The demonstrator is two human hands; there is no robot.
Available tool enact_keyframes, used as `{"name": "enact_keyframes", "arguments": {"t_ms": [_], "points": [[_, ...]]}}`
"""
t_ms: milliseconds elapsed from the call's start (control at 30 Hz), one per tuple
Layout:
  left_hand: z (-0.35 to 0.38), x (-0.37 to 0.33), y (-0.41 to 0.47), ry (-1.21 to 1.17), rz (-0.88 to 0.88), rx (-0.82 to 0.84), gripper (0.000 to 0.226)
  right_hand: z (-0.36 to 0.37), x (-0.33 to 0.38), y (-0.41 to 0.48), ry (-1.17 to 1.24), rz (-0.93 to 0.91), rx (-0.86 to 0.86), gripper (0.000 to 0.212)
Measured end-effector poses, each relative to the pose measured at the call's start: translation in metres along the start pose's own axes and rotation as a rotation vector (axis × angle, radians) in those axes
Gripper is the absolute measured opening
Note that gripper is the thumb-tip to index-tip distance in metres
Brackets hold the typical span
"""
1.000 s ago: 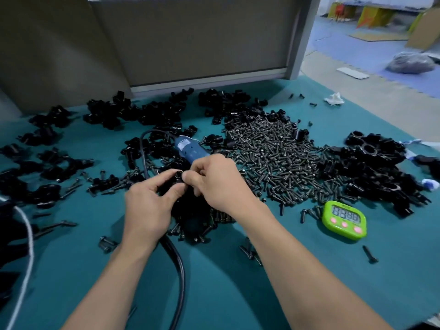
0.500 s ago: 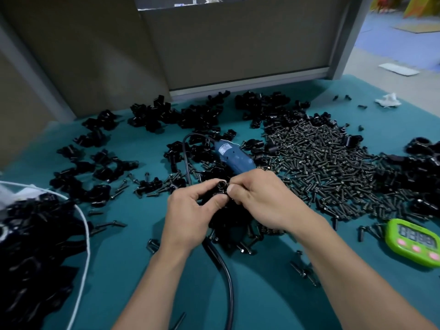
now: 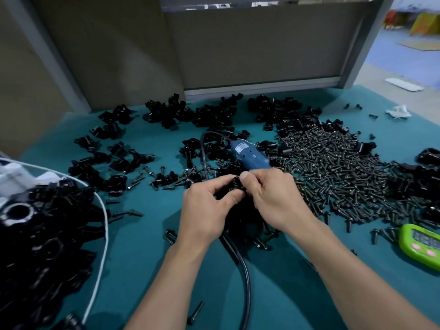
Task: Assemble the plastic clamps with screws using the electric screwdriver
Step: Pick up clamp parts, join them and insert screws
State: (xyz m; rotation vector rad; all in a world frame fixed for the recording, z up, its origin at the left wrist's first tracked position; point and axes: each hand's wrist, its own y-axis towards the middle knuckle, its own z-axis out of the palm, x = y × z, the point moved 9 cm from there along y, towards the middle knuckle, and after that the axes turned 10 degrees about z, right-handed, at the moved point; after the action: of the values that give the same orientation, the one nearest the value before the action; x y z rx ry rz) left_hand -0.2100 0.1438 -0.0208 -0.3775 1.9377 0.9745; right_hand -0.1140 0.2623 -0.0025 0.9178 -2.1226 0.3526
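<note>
Just below the screwdriver [image 3: 250, 156], the left hand [image 3: 204, 210] pinches a clamp [image 3: 235, 185]; the right hand [image 3: 273, 198] pinches its top with curled fingers; a slip could drop it among the loose screws [image 3: 333, 167].

Black clamp [image 3: 235, 186] mid-table, blue screwdriver [image 3: 250, 156] flat behind, screw heap [image 3: 333, 167] right.

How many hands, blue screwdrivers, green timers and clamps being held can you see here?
Hands: 2, the left hand and the right hand
Blue screwdriver: 1
Green timer: 1
Black clamp pinched between the fingers of both hands: 1
Total: 5
</note>
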Motion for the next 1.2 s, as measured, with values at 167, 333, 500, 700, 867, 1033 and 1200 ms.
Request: {"name": "enact_keyframes", "arguments": {"t_ms": [167,333,500,700,867,1033,1200], "points": [[-0.005,0.013,0.005,0.029,-0.043,0.004,0.034,0.000,0.006,-0.003,0.034,-0.073,0.114,0.040],[-0.002,0.006,0.005,-0.090,-0.021,0.009,0.028,-0.002,0.001,-0.002,0.063,-0.039,0.051,0.045],[-0.002,0.016,0.003,-0.010,-0.063,0.018,0.042,-0.005,0.000,-0.002,0.207,-0.034,-0.009,0.025],[-0.002,0.023,0.004,0.096,-0.100,0.002,0.034,0.002,-0.004,0.004,0.163,-0.018,0.129,0.026],[-0.007,0.016,0.001,0.049,-0.071,0.000,0.033,0.006,-0.002,-0.001,-0.038,0.026,0.049,0.047],[-0.010,0.018,0.004,0.034,-0.104,-0.027,0.031,0.001,0.000,-0.005,0.138,0.031,0.059,0.026],[-0.008,0.020,0.000,-0.006,-0.113,0.017,0.033,0.009,-0.007,-0.003,0.068,0.045,0.051,0.047]]}}
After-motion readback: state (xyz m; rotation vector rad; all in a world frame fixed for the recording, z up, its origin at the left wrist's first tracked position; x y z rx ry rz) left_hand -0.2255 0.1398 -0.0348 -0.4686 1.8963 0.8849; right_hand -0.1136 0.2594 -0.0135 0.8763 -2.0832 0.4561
